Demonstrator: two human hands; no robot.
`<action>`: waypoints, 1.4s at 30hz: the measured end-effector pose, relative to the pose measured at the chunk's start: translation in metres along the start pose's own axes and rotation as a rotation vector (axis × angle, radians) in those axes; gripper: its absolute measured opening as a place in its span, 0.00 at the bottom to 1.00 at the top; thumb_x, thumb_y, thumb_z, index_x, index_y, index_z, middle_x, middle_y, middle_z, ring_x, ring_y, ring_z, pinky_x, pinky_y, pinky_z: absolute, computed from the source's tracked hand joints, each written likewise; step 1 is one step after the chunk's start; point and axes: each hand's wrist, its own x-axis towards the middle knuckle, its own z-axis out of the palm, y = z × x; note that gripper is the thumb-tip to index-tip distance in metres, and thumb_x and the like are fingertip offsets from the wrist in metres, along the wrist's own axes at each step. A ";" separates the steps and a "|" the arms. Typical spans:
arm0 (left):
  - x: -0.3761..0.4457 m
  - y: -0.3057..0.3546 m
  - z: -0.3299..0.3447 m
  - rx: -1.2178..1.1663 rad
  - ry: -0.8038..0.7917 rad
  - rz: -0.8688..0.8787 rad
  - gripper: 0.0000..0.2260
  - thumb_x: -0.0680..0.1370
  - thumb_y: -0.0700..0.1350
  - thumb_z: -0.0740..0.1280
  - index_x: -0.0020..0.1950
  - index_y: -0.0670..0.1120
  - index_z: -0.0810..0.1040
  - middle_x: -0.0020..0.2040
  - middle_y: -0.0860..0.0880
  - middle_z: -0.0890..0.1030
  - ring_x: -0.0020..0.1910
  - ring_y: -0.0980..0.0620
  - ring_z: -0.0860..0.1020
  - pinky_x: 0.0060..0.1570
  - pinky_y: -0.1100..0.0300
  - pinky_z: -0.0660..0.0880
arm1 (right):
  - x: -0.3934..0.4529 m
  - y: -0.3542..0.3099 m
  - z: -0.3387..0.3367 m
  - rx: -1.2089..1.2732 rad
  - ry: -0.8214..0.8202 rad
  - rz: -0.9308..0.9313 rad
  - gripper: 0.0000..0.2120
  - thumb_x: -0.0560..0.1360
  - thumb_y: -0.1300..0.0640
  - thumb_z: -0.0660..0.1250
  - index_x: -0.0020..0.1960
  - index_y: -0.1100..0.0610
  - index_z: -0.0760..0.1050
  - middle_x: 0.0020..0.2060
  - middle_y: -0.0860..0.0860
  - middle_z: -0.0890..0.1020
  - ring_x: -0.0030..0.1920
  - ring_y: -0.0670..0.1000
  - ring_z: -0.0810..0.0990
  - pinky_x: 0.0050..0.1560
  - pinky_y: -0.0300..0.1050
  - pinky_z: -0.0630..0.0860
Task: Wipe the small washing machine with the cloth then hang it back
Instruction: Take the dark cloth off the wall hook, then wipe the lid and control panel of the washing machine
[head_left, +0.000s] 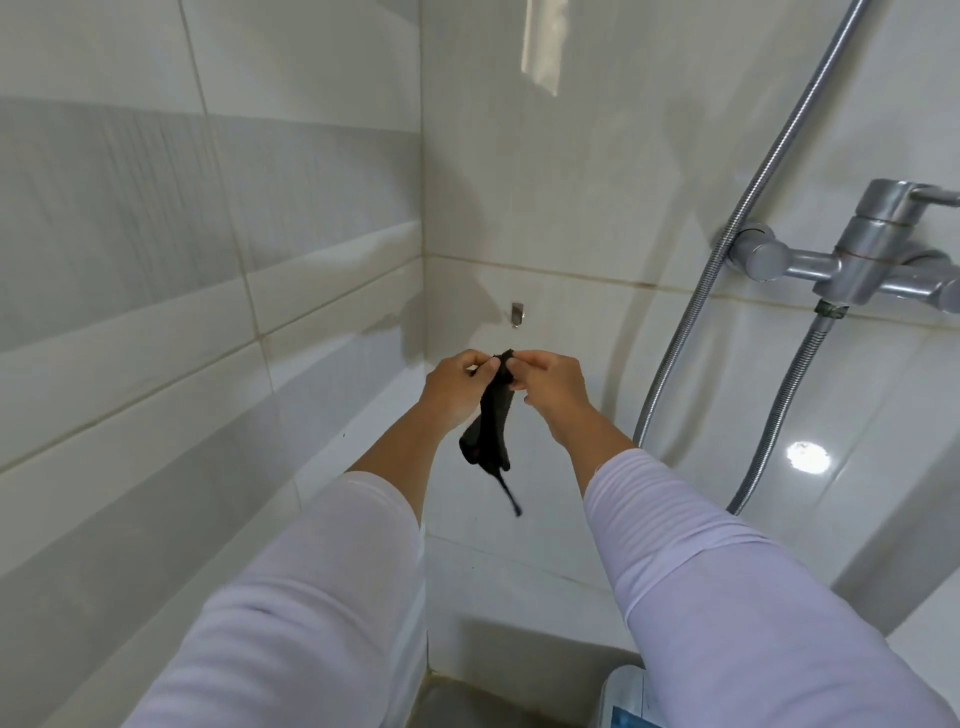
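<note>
Head cam: both hands are pinching the top of the black cloth (491, 415) — left hand (457, 387) and right hand (553, 387) clamped on it, spreading it just below the wall hook (517, 315), probably lining it up to hang. Washing machine (626, 699) is barely peeking in at the bottom, 1 corner only.

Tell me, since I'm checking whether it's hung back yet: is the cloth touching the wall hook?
Apart. In the head view the cloth is pinched between both hands, and bare tile shows between its top edge and the hook above.
</note>
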 end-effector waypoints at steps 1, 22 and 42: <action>-0.002 -0.001 -0.002 -0.033 -0.034 0.004 0.15 0.78 0.55 0.64 0.59 0.47 0.77 0.56 0.46 0.81 0.56 0.47 0.79 0.58 0.53 0.75 | -0.002 -0.003 -0.001 0.013 -0.017 0.014 0.10 0.75 0.58 0.65 0.54 0.57 0.80 0.47 0.55 0.84 0.46 0.51 0.81 0.48 0.43 0.75; -0.039 0.057 0.047 -0.015 -0.551 -0.054 0.07 0.83 0.50 0.56 0.58 0.56 0.71 0.58 0.48 0.76 0.53 0.41 0.76 0.62 0.36 0.69 | -0.077 0.059 -0.112 0.093 -0.030 0.487 0.13 0.73 0.56 0.65 0.56 0.56 0.74 0.51 0.52 0.79 0.53 0.52 0.76 0.58 0.51 0.72; -0.090 0.085 0.235 0.379 -0.621 -0.080 0.18 0.70 0.43 0.75 0.59 0.43 0.82 0.53 0.47 0.82 0.51 0.51 0.78 0.42 0.68 0.73 | -0.125 0.125 -0.294 -0.304 -0.059 0.404 0.21 0.69 0.67 0.72 0.62 0.62 0.76 0.56 0.57 0.79 0.52 0.51 0.76 0.55 0.42 0.76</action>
